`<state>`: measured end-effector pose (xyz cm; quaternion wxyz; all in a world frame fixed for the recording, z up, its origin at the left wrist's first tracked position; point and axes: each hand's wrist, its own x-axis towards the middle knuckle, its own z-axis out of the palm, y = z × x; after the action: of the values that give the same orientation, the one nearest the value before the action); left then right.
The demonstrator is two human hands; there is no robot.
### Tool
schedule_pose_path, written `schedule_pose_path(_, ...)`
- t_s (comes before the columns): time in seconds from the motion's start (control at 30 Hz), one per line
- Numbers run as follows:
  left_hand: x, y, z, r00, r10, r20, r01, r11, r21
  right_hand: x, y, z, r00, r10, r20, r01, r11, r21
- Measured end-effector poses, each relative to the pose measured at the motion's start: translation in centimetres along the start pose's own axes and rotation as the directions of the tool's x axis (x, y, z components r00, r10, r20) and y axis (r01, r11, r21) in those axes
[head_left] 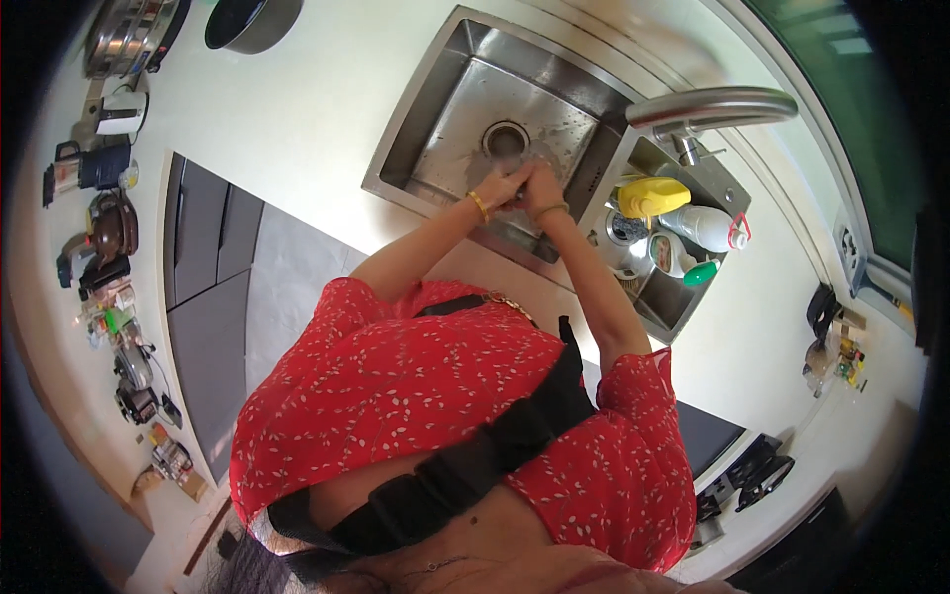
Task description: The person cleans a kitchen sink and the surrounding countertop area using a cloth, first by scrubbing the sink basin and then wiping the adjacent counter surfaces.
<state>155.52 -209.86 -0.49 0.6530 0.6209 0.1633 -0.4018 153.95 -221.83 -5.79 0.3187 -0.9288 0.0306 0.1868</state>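
Note:
My left hand point(502, 187) and my right hand point(543, 187) are pressed together over the near part of a stainless steel sink basin point(453, 130). Their fingers meet just on the near side of the round drain point(507, 141). They are blurred, and whether anything small lies between the palms is hidden. A gold-coloured bangle point(479, 207) circles the left wrist, and another thin bangle point(552, 211) is on the right one. Wet patches and drops mark the basin floor. The curved metal faucet point(712, 106) stands at the right of the basin, away from both hands.
A smaller side basin point(672, 315) holds a yellow bottle point(653, 197), a translucent bottle with a red handle point(701, 227), a green-capped bottle point(668, 252) and a dark scourer point(628, 229). A dark pot point(256, 26) stands on the white counter point(297, 134). Several appliances line the left side.

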Motion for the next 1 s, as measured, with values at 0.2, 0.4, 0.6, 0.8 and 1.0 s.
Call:
schedule_pose_path(0.2, 3.8, -4.9, -3.1, 0.997, -0.080, -0.002, 0.074, 0.937, -0.342, -4.1, -4.9, -2.3, 0.889, -0.386, -0.244, 0.335, 0.915, -0.226)
schedule_pose_path(0.4, 0.0, -0.4, 1.8, 0.997, -0.067, 0.032, 0.074, 0.928, -0.366, -3.6, -1.9, -5.6, 0.996, 0.075, -0.049, -0.052, 0.929, 0.366)
schedule_pose_path(0.6, -0.9, 2.2, 0.5, 0.943, 0.323, -0.080, -0.269, 0.883, 0.385, -3.8, 4.7, -15.6, 0.748, -0.039, -0.663, 0.112, 0.991, 0.069)
schedule_pose_path(0.8, -0.3, 4.3, 0.9, 0.834, 0.548, 0.062, -0.364, 0.462, 0.809, -3.4, 11.7, -25.8, 0.647, -0.234, -0.726, -0.157, 0.891, -0.427)
schedule_pose_path(1.0, -0.6, 6.5, 2.1, 0.665, 0.737, 0.120, -0.468, 0.287, 0.836, -3.1, 10.3, -28.0, 0.867, -0.055, -0.496, -0.247, 0.816, -0.522)
